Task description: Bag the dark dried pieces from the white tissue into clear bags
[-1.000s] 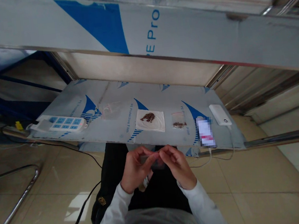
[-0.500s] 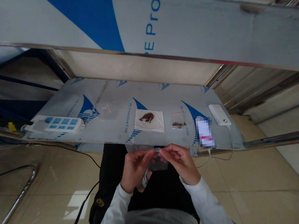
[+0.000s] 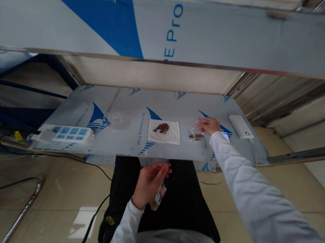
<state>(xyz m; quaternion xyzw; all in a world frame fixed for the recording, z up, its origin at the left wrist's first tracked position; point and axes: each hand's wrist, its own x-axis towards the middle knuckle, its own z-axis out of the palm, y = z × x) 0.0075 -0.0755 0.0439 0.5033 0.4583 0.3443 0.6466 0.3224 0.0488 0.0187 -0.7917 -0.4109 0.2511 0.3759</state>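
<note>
Above my lap, my left hand (image 3: 152,179) is half curled, its fingers slightly apart, and nothing shows in it. My right hand (image 3: 210,125) reaches over the right part of the table, thumb and fingers pinched at the upper edge of a small clear plastic bag (image 3: 192,128). Dark brown bits (image 3: 196,137) lie along the bag's lower end; whether a second bag overlaps it I cannot tell. To the left of it, a white square sheet (image 3: 172,138) carries a small pile of similar brown pieces (image 3: 162,127).
A white power strip (image 3: 72,134) and another clear bag (image 3: 116,121) lie on the film-covered table (image 3: 137,104). At right are a white power bank (image 3: 241,126) and a phone (image 3: 225,135), mostly behind my sleeve. Overhead runs a shelf edge (image 3: 217,34). A black cable (image 3: 87,230) crosses the floor.
Both hands held a clear bag over my lap. My right hand has moved forward and right to the bag on the table; the left stays behind, with no bag visible in it.
</note>
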